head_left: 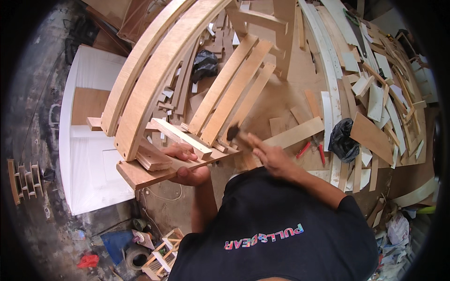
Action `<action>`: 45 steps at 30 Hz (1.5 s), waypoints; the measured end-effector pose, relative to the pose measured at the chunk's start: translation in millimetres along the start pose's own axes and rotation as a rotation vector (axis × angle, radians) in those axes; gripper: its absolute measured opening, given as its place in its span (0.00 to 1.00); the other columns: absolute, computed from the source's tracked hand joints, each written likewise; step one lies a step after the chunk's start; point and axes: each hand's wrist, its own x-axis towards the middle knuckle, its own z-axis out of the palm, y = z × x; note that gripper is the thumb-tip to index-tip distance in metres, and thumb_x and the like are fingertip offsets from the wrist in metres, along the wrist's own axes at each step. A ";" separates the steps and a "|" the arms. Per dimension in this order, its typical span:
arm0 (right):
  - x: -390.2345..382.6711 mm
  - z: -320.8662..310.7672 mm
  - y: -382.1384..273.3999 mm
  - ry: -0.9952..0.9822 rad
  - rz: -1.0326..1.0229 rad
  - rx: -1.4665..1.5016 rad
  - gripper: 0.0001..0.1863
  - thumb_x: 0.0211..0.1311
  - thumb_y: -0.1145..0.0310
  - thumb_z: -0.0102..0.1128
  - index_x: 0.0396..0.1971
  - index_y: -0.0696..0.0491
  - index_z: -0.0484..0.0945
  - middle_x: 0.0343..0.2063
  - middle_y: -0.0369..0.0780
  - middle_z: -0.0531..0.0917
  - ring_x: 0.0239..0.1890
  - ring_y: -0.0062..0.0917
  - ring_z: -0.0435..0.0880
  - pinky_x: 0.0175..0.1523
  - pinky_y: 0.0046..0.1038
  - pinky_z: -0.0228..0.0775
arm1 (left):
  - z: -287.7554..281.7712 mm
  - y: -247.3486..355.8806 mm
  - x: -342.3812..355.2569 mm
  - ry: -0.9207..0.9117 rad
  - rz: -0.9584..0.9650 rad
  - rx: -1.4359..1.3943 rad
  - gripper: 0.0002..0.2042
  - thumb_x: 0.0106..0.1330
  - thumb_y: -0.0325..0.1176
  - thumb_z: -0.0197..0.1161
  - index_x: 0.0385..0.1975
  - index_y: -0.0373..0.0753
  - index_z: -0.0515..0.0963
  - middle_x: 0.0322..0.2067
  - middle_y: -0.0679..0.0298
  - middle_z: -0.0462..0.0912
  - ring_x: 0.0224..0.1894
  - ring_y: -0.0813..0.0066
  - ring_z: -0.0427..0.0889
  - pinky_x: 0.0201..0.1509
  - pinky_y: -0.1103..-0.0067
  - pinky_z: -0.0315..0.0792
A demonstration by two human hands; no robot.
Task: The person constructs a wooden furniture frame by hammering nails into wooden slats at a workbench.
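Left of centre, a slatted wooden frame [239, 92] extends its near board [145, 178] over the floor [173, 213]; the left hand [190, 174] clasps that board's edge. At centre, the right hand [271, 158] grips a blurred hammer [243, 140]. Bare tabletop [300, 89] opens above; offcuts [375, 103] crowd the right.

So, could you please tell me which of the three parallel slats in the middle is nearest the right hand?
The rightmost slat: it lies closest to the right hand, and its upper end stops lower in the picture than the others'.
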 end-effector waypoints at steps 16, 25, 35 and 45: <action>-0.8 -16.6 23.9 0.137 0.018 0.081 0.27 0.78 0.54 0.58 0.68 0.53 0.71 0.26 0.45 0.83 0.28 0.37 0.85 0.35 0.37 0.75 | -145.8 -86.6 -149.0 -0.224 -0.840 0.308 0.19 0.76 0.39 0.64 0.54 0.28 0.78 0.52 0.55 0.83 0.54 0.69 0.81 0.62 0.72 0.73; 7.5 -10.5 20.3 -0.225 0.251 0.739 0.22 0.83 0.50 0.46 0.62 0.50 0.74 0.22 0.32 0.75 0.13 0.13 0.69 0.18 0.18 0.65 | -123.7 -105.6 -150.2 -0.080 -1.167 -0.495 0.28 0.72 0.34 0.70 0.66 0.35 0.66 0.59 0.58 0.79 0.62 0.67 0.79 0.67 0.71 0.73; 21.8 -2.4 48.3 -0.216 0.145 0.449 0.19 0.81 0.53 0.52 0.56 0.53 0.75 0.22 0.31 0.71 0.18 0.14 0.70 0.21 0.21 0.66 | -111.0 -118.7 -159.3 -0.256 -1.178 -0.572 0.28 0.75 0.28 0.64 0.72 0.40 0.62 0.63 0.53 0.77 0.66 0.63 0.76 0.71 0.68 0.71; 7.0 2.1 30.4 -0.154 0.253 0.406 0.19 0.81 0.48 0.50 0.44 0.50 0.76 0.19 0.30 0.71 0.16 0.13 0.69 0.19 0.21 0.62 | -107.8 -112.7 -139.5 -0.632 -0.995 -0.200 0.21 0.80 0.42 0.60 0.61 0.31 0.74 0.52 0.60 0.83 0.56 0.70 0.79 0.63 0.73 0.71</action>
